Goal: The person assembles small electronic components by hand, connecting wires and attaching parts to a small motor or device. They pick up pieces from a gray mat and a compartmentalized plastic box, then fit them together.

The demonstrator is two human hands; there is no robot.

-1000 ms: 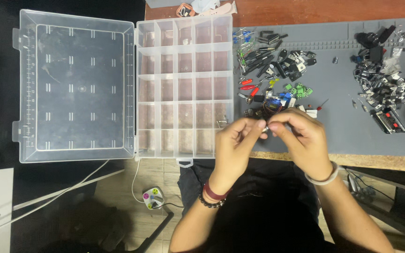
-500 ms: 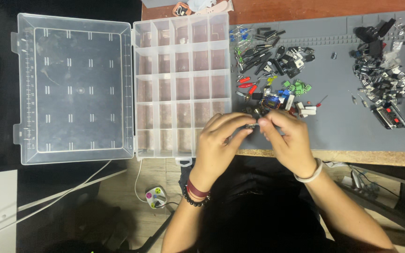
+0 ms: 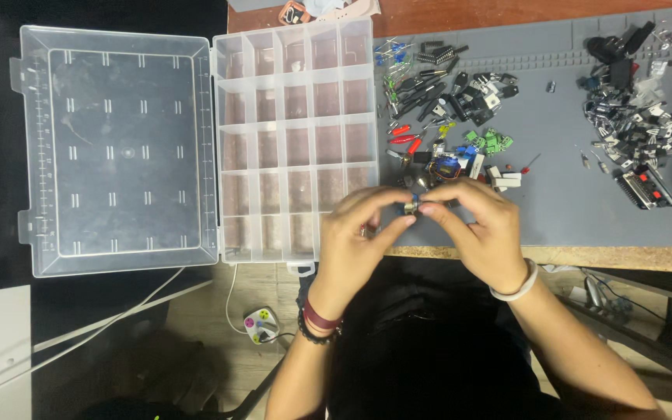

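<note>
Small electronic component (image 3: 412, 206), dark with a bit of blue and metal on it, sits pinched between my two hands just over the near edge of the grey work mat (image 3: 561, 194). My left hand (image 3: 359, 241) curls in with thumb and forefinger closed on the part from the left; my right hand (image 3: 480, 233) meets it from the other side, fingertips narrow and gripping the same piece. I cannot tell exactly what kind of part it is, as the fingers cover most of it. Just beyond my hands lies a scatter of loose components (image 3: 449, 117), black, red, green and blue, spread across the mat. A second heap (image 3: 631, 124) of dark parts sits well apart at the mat's far right. To my left, touching the mat's edge, stands the clear compartment box (image 3: 297, 132), its lid (image 3: 114, 148) swung flat open.
</note>
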